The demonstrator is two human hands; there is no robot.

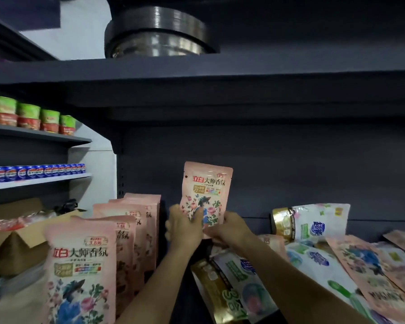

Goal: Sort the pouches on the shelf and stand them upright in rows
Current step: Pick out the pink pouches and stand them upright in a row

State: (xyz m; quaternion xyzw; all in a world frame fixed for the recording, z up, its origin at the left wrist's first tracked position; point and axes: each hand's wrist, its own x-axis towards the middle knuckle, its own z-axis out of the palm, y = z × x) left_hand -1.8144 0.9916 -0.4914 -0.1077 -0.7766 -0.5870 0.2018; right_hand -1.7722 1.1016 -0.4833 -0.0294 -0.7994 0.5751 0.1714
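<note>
Dark shelving (290, 160) backs both hands. Left hand (184, 228) and right hand (228, 228) grip the pink pouch (206, 190) upright above them. Released unsupported, it may topple rightward onto loose pouches (337, 265).

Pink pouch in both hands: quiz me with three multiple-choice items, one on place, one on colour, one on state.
1. Where does the held pink pouch sit relative to the row of standing pink pouches?
A. To its right
B. To its left
C. Behind it

2. What colour are the cans on the side shelf?
A. Yellow
B. Blue
C. Black

3. How are the pouches at right lying?
A. Upright in a row
B. Hung on hooks
C. Tilted and lying in a loose pile

Answers: 1 A, the left hand and right hand hold it right of the row. 2 B, the labels show blue. 3 C, they overlap at angles.
</note>
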